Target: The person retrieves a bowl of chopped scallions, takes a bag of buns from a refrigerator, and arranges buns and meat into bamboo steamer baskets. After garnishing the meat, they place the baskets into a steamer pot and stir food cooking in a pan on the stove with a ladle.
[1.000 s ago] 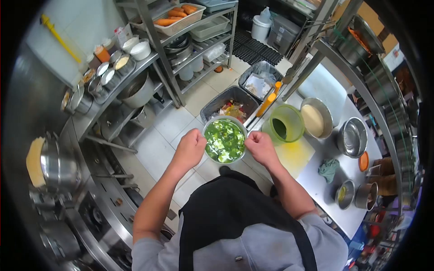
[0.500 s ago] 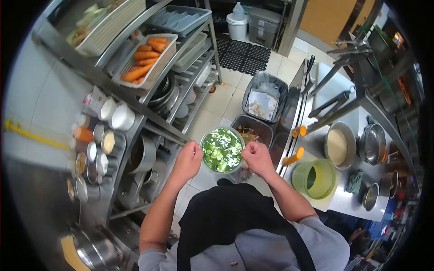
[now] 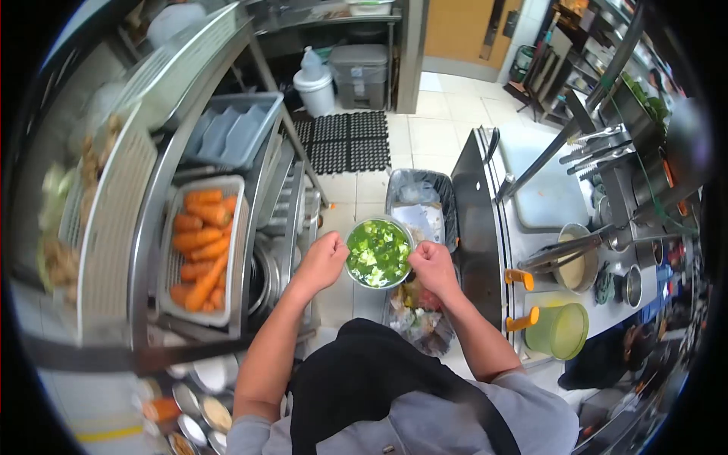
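A round metal pot (image 3: 371, 283) is held out in front of my apron, filled with liquid and cut green vegetable pieces (image 3: 379, 250). My left hand (image 3: 324, 259) is closed at the pot's left side, and my right hand (image 3: 432, 265) is closed at its right side. The fingers wrap whatever grip the pot has there, so any handles are hidden. Below and just beyond the pot, partly covered by it, are two waste bins: one with a black liner (image 3: 447, 199), the other holding food scraps (image 3: 415, 318).
On the left rack stand a basket of carrots (image 3: 203, 243) and a grey divided tray (image 3: 233, 130). At right, a steel counter carries a white cutting board (image 3: 542, 182), a yellow-green container (image 3: 557, 331) and orange-handled tools (image 3: 520, 279). A black mat (image 3: 341, 142) lies ahead; another person (image 3: 607, 356) is at lower right.
I have moved forward and my view has turned, so the carrot basket and bins sit nearer. The pot stays between my two hands, and its liquid surface shows less glare.
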The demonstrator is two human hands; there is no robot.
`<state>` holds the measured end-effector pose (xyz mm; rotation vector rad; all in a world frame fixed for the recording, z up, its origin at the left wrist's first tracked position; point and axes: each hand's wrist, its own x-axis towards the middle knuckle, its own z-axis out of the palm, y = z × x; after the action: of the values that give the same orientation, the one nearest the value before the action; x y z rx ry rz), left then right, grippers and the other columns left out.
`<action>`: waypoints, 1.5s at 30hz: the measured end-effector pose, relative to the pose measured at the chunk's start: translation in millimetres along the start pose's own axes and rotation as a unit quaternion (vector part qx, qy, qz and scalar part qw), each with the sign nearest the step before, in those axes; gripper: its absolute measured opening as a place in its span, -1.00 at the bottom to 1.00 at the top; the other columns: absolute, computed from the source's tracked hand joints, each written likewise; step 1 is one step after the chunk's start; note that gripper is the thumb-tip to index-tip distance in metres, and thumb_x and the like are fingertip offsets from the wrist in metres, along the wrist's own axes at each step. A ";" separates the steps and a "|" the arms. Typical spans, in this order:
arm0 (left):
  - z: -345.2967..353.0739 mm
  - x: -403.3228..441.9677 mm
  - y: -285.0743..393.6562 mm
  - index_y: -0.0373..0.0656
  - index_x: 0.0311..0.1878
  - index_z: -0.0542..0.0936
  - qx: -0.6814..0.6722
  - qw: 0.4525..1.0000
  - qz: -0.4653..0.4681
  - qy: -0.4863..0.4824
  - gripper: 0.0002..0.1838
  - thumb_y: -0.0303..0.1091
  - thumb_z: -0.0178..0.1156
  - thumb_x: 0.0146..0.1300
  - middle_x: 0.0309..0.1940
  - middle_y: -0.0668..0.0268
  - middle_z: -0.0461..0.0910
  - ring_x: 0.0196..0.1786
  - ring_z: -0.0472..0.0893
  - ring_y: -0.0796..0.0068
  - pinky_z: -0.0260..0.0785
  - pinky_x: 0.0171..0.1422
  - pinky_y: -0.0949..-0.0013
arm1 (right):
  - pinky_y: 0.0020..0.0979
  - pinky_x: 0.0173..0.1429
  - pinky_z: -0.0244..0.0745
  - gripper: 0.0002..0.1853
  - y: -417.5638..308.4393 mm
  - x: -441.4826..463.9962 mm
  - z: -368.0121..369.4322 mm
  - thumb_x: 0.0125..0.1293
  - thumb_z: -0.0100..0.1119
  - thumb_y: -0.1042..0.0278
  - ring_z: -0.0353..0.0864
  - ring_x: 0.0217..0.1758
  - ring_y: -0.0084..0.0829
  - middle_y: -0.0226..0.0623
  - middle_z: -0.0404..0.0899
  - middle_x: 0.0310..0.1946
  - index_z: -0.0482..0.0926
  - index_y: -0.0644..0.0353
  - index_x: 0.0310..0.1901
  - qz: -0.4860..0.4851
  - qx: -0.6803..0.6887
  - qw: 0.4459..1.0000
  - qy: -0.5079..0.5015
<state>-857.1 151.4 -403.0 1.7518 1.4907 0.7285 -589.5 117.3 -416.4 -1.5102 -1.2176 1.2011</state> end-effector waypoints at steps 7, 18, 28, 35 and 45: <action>-24.1 187.7 -11.3 -0.31 -0.33 0.45 0.028 0.994 0.061 -0.092 -0.78 -0.33 0.12 0.36 -0.49 0.08 0.50 -0.40 0.49 0.28 0.36 -0.26 0.16 | -0.43 -0.48 0.28 -0.76 1.5 136.3 15.4 0.23 0.26 0.39 0.38 -0.57 -0.68 -0.50 0.47 -0.65 0.47 0.21 -0.56 0.004 0.032 0.995 0.094; 4.0 516.0 41.5 -0.29 -0.35 0.46 0.021 0.959 0.176 -0.221 -0.81 -0.37 0.11 0.35 -0.51 0.15 0.49 -0.41 0.47 0.33 0.34 -0.28 0.21 | -0.44 -0.51 0.22 -0.75 -44.4 374.4 -41.9 0.26 0.24 0.42 0.30 -0.59 -0.71 -0.57 0.41 -0.65 0.46 0.20 -0.56 0.018 0.034 0.967 0.253; 94.3 785.2 126.8 -0.30 -0.32 0.50 0.032 0.911 0.219 -0.349 -0.77 -0.31 0.11 0.38 -0.52 0.21 0.50 -0.41 0.49 0.43 0.36 -0.27 0.26 | -0.40 -0.48 0.31 -0.76 -65.1 564.5 -139.9 0.25 0.25 0.33 0.38 -0.56 -0.65 -0.48 0.45 -0.66 0.51 0.23 -0.53 0.081 0.036 0.917 0.390; 210.1 948.4 198.1 -0.31 -0.32 0.50 0.026 0.839 0.299 -0.454 -0.78 -0.34 0.10 0.38 -0.48 0.11 0.54 -0.38 0.52 0.37 0.42 -0.23 0.21 | -0.31 -0.47 0.38 -0.68 -60.3 665.1 -238.1 0.20 0.29 0.25 0.42 -0.58 -0.54 -0.35 0.46 -0.69 0.48 0.26 -0.57 0.104 0.057 0.858 0.500; 430.4 1099.5 330.2 -0.28 -0.35 0.48 -0.002 0.759 0.348 -0.550 -0.79 -0.34 0.13 0.36 -0.51 0.24 0.48 -0.39 0.46 0.46 0.38 -0.25 0.28 | -0.27 -0.42 0.40 -0.71 -41.8 760.7 -441.4 0.20 0.29 0.23 0.46 -0.57 -0.45 -0.28 0.52 -0.66 0.52 0.25 -0.54 0.119 0.015 0.781 0.613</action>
<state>-131.3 1139.4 -420.0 2.1133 0.0143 -0.0816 -110.2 855.9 -420.6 -1.9088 -0.1035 0.1438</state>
